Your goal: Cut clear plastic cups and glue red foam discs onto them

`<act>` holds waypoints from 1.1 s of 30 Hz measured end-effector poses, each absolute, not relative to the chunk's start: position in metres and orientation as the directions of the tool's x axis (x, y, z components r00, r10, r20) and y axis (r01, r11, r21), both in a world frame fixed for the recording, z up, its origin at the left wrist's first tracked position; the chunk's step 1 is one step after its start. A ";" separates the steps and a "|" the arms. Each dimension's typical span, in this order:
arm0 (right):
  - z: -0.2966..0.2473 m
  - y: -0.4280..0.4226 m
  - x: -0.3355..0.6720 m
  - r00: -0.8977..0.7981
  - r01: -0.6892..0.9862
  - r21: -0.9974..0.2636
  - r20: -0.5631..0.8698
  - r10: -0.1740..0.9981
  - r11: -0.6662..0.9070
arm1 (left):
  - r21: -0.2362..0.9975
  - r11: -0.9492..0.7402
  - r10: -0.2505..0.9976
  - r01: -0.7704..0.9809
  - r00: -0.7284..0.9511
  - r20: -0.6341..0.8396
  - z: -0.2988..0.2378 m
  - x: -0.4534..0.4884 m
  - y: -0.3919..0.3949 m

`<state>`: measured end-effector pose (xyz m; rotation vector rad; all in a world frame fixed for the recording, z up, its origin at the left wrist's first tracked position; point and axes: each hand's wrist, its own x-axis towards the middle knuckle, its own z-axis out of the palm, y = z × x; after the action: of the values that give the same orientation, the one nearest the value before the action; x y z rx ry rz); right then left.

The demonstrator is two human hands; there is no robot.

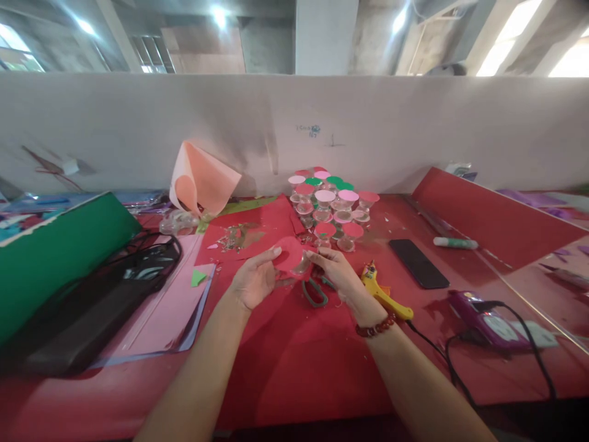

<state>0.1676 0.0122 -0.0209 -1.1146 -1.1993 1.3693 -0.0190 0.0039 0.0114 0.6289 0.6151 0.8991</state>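
My left hand [253, 279] pinches the edge of a round red paper disc [289, 255] between thumb and fingers. Facing it, my right hand [335, 270] grips a small clear plastic cup [302, 265] pressed against the underside of that disc. Both hands hover just above a red sheet [294, 362] covering the table. Green-handled scissors [314, 293] lie right below the hands. A yellow glue gun [384, 293] rests beside my right wrist, which wears a bead bracelet.
A cluster of clear cups capped with pink, red and green discs [329, 205] stands behind the hands. A black phone [418, 263], a glue stick [455, 243] and a purple device with a cable [488, 316] lie right. Green board [59, 245], black bag [92, 294], pink sheet [165, 313] left.
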 end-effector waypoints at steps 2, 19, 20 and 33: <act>-0.023 0.014 0.169 -0.105 -0.037 -0.999 0.030 0.994 0.026 | 0.726 0.444 0.859 -0.525 0.481 -0.177 0.011 -0.019 0.004; -0.008 -0.008 0.177 -0.224 0.925 -0.328 -0.058 0.973 0.193 | 0.476 0.188 0.971 -0.859 0.236 0.042 0.010 -0.024 0.010; -0.009 -0.007 0.176 -0.220 0.924 -0.332 -0.056 0.974 0.190 | 0.455 0.194 0.972 -0.869 0.231 0.027 0.011 -0.024 0.010; -0.022 0.011 0.171 -0.185 0.200 -0.963 0.145 0.972 0.182 | 0.355 0.082 0.990 -0.931 0.035 -0.135 0.020 -0.033 0.014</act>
<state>0.1708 0.0112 -0.0222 -1.1534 -1.5699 1.0943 -0.0330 0.0142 0.0205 0.1871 0.3857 1.4892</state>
